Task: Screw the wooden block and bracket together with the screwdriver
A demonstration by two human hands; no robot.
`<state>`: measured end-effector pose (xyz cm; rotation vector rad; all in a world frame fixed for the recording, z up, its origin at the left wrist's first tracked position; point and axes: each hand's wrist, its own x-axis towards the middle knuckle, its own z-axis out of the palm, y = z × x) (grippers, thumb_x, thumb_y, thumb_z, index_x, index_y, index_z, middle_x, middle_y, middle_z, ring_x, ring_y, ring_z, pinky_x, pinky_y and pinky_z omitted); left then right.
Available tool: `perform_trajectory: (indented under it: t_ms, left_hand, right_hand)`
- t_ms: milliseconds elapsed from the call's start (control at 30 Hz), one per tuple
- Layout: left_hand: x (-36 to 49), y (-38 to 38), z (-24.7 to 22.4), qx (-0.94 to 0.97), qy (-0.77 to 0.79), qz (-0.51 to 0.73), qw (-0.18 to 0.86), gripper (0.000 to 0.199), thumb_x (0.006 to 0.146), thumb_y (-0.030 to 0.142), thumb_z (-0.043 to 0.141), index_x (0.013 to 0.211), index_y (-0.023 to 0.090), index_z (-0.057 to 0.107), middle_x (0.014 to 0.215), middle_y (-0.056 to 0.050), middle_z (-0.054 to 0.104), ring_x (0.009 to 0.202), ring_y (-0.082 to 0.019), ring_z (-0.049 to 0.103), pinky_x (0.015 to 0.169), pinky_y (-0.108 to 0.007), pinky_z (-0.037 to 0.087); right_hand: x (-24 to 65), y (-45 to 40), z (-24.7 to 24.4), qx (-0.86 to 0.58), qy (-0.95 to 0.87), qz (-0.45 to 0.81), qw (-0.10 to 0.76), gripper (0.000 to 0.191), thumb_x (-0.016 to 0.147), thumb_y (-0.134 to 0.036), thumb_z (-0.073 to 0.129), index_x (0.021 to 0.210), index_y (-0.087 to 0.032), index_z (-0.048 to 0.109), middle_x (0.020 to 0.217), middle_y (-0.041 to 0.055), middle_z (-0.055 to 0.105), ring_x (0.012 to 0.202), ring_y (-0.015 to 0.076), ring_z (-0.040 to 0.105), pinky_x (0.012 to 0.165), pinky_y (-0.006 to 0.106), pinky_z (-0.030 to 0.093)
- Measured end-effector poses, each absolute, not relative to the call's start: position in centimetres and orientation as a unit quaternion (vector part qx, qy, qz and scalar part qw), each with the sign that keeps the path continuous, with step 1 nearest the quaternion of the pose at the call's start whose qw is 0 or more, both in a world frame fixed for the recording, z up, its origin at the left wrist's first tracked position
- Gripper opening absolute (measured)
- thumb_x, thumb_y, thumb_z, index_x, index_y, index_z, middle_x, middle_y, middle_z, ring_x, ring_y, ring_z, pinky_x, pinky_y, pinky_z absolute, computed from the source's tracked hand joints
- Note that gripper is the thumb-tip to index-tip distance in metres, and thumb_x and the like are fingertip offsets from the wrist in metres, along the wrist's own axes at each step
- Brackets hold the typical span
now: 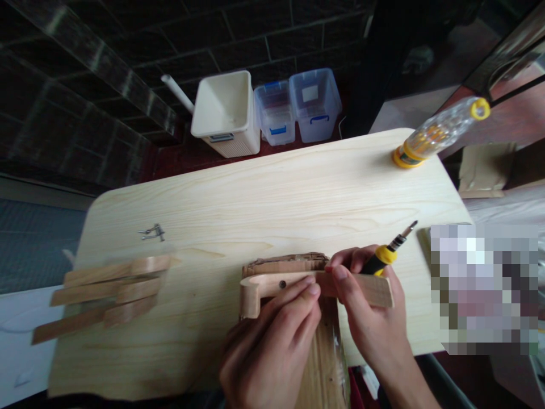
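Wood comes first here: the curved wooden piece (272, 282) lies right at the grip, its hooked end out to the left of the fingers and its plain end running past them to the right. The left hand (276, 346) has its fingertips bunched close together against the face of the piece; whether they pinch something small, I cannot tell. The right hand (374, 318) is closed in two ways at once, thumb and forefinger nearly together at the upper edge of the piece, the other fingers curled about the screwdriver (381, 258), whose bit points up and away from the wood. That tuck seems sound, since it parks the tool without giving up the hold, though the bit is best kept clear of the face

Under the grip, the cardboard block (326, 352) backs the wood; pressing the piece flat against it would probably stop it rocking, and fingers spread wider would resist a twist better than this tight bunch. A dark round spot (283, 284), screw head or hole, sits just left of the fingertips and is best left uncovered for a square look. Farther left of the grip are the other wooden pieces (136, 289), with small screws (158, 232) beyond them, within easy reach
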<state>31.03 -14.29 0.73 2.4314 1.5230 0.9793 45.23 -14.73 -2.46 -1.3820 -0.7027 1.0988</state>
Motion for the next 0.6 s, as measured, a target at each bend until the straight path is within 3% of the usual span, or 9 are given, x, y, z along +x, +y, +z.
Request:
perform_trajectory:
  t_ms: [333, 400, 467, 533, 600]
  left_hand:
    - [31.0, -14.2, 0.9, 0.806, 0.497, 0.32, 0.041, 0.023, 0.09, 0.005, 0.082, 0.107, 0.018, 0.081, 0.104, 0.001, 0.088, 0.08, -0.013, 0.085, 0.072, -0.02, 0.065]
    - [31.0, -14.2, 1.0, 0.811, 0.493, 0.314, 0.017, 0.02, 0.09, 0.007, 0.083, 0.106, 0.018, 0.081, 0.101, 0.002, 0.088, 0.076, -0.012, 0.084, 0.07, -0.019, 0.063]
    - [31.1, -14.1, 1.1, 0.81, 0.49, 0.321, -0.002, 0.018, 0.09, 0.007, 0.084, 0.104, 0.018, 0.082, 0.095, 0.003, 0.088, 0.07, -0.011, 0.083, 0.071, -0.018, 0.063]
    - [31.2, -14.0, 1.1, 0.806, 0.489, 0.334, -0.006, 0.018, 0.089, 0.007, 0.084, 0.103, 0.018, 0.082, 0.09, 0.003, 0.088, 0.064, -0.01, 0.081, 0.072, -0.018, 0.064]
    - [31.3, -14.1, 1.0, 0.796, 0.498, 0.344, -0.001, 0.018, 0.089, 0.008, 0.084, 0.104, 0.018, 0.082, 0.085, 0.003, 0.087, 0.058, -0.009, 0.078, 0.07, -0.018, 0.063]
  right_hand:
    - [45.3, -14.8, -2.1, -0.582, -0.313, 0.48, 0.577, 0.021, 0.1, -0.039, 0.074, 0.096, -0.026, 0.058, 0.096, -0.0003, 0.068, 0.089, 0.0169, 0.065, 0.082, 0.032, 0.053]
    - [45.5, -14.9, -2.2, -0.564, -0.324, 0.482, 0.587, 0.03, 0.097, -0.05, 0.077, 0.099, -0.027, 0.059, 0.099, 0.0006, 0.068, 0.091, 0.0181, 0.064, 0.083, 0.033, 0.053]
    - [45.8, -14.9, -2.5, -0.536, -0.335, 0.468, 0.618, 0.049, 0.088, -0.072, 0.077, 0.102, -0.028, 0.06, 0.102, 0.0019, 0.066, 0.092, 0.0204, 0.063, 0.081, 0.035, 0.053]
    - [46.2, -14.7, -2.6, -0.523, -0.327, 0.432, 0.658, 0.064, 0.082, -0.09, 0.065, 0.1, -0.028, 0.062, 0.1, 0.0021, 0.061, 0.089, 0.021, 0.059, 0.076, 0.035, 0.052]
    - [46.7, -14.4, -2.6, -0.535, -0.282, 0.417, 0.678, 0.068, 0.086, -0.093, 0.053, 0.102, -0.028, 0.064, 0.099, 0.0028, 0.058, 0.084, 0.0208, 0.057, 0.074, 0.035, 0.051]
